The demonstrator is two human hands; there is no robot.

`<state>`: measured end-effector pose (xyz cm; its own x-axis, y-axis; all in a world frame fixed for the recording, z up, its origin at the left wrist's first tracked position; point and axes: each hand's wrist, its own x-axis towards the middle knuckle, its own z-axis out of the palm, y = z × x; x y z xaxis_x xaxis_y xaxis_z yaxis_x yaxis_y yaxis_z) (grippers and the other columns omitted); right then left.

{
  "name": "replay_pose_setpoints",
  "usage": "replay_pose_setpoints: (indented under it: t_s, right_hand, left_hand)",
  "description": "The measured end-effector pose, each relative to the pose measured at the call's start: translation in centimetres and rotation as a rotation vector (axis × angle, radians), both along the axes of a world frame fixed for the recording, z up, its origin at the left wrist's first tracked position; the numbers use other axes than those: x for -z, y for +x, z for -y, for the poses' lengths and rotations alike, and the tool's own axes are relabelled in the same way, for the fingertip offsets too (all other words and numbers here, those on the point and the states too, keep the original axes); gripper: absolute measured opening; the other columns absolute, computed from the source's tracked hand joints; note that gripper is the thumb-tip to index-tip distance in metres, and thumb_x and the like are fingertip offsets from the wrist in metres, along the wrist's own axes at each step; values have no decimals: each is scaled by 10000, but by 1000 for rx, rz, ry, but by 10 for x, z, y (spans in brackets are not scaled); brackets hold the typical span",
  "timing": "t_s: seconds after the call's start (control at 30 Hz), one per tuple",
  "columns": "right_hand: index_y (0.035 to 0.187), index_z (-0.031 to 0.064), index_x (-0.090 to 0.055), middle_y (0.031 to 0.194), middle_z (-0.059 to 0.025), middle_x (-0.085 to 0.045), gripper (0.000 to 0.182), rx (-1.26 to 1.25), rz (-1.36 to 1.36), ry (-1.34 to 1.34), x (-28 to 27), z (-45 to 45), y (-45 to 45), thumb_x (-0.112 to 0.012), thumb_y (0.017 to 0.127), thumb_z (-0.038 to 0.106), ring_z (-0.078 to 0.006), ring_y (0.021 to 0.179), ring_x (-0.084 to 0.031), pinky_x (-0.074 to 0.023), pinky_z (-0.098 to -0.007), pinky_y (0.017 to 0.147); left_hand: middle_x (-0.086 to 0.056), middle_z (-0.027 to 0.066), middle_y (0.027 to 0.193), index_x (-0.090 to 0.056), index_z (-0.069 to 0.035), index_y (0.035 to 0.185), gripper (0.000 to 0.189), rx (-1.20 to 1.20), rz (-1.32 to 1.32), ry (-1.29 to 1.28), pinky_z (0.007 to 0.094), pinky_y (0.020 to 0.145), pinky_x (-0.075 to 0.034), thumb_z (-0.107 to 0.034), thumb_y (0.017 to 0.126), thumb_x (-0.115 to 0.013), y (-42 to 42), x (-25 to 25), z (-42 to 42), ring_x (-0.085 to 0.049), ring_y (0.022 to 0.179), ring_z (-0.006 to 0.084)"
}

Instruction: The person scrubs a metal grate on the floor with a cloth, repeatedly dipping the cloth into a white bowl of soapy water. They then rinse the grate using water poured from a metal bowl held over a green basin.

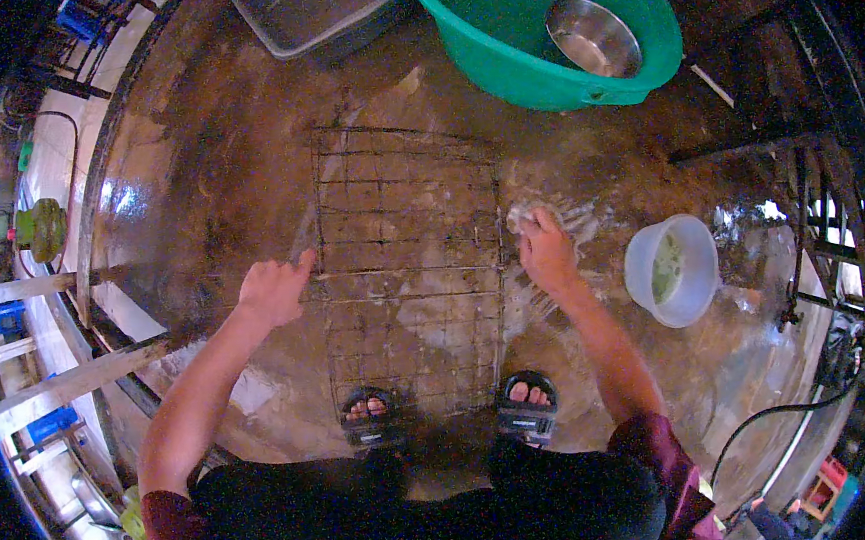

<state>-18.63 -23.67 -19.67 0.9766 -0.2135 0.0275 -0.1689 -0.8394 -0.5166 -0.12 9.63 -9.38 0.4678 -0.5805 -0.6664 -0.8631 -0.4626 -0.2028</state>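
Observation:
A rectangular wire grid rack (410,270) lies before me, between my two hands and in front of my sandals. My left hand (274,290) is at its left edge, with the index finger stretched toward the wire; whether the fingers grip the rack cannot be made out. In my right hand (552,258), just beyond the right edge of the rack, is a pale wad (522,218), perhaps a scrubbing pad. Whitish, foamy streaks (579,218) mark the wet brown floor around that hand. To its right stands a translucent plastic tub (637,274) with greenish, foamy liquid inside.
A large green basin (490,70) with a metal bowl (589,37) in it stands ahead. Beside it is a grey plastic tub (289,43). Wooden beams (79,381) edge the left side. A dark hose (773,410) curves at the lower right.

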Motion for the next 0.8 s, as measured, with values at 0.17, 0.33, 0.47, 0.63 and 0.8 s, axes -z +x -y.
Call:
replay_pose_setpoints:
  t_s: [0.17,0.33,0.47,0.63,0.8]
  right_hand:
    - [933,54,-624,963,-128,-529,256,-234,249,45,4,-68,35,-543,695,10,-304,879,-547,-476,-380,754]
    - [958,61,-624,928,-130,-531,257,-39,-64,21,-3,-30,35,-530,722,21,-303,869,-541,-470,-381,755]
    - [943,75,-627,928,-126,-537,241,-181,111,118,-30,-73,64,-528,727,40,-297,888,-539,-468,-372,760]
    - [1005,82,-608,972,-132,-547,291,-371,154,-155,-18,-63,64,-509,736,31,-306,925,-544,-472,-387,790]
    - [1037,57,-588,1006,-146,-568,277,-230,99,70,-41,-56,86,-452,797,71,-324,948,-546,-449,-390,847]
  left_hand:
    - [-643,145,834,-336,-49,1270,724,1,8,27,391,704,-500,-199,645,-669,-1,-4,5,-626,810,300]
    - [-641,144,821,-385,-39,1231,685,-74,22,15,397,694,-502,-200,628,-669,1,-21,-11,-625,803,309]
    - [-637,154,829,-407,-29,1193,642,-50,33,-65,405,675,-497,-171,617,-654,-2,-21,-4,-622,801,314]
    - [-632,162,853,-425,-19,1153,595,-96,17,-44,399,676,-491,-155,619,-647,-1,-35,-4,-617,827,305]
    - [-634,146,850,-445,-21,1128,570,-117,49,-38,383,701,-487,-161,620,-664,-6,-43,4,-616,836,294]
